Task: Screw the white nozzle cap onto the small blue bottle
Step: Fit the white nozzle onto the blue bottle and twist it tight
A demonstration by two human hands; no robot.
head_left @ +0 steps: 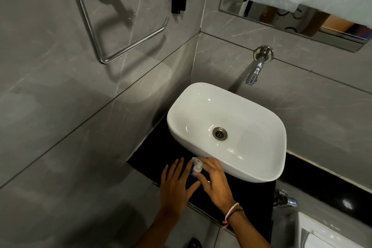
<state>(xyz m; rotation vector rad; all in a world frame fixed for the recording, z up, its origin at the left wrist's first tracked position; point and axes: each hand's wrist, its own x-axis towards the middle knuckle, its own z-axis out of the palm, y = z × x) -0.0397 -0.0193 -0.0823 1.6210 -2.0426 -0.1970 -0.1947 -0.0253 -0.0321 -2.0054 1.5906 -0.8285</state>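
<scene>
The small blue bottle (191, 175) stands on the black counter (149, 159) just in front of the white basin, mostly hidden between my hands. The white nozzle cap (196, 165) sits on top of it, its clear tip pointing up and left. My right hand (215, 181) curls around the cap, thumb and fingers touching it. My left hand (175, 183) is beside the bottle on the left with fingers spread and straight; whether it touches the bottle I cannot tell.
A white basin (261, 175) with a metal drain (219, 133) fills the counter's middle. A chrome tap (254, 71) juts from the back wall above it. A chrome towel ring (120, 46) hangs on the left wall. Another tap (285, 200) sits low right.
</scene>
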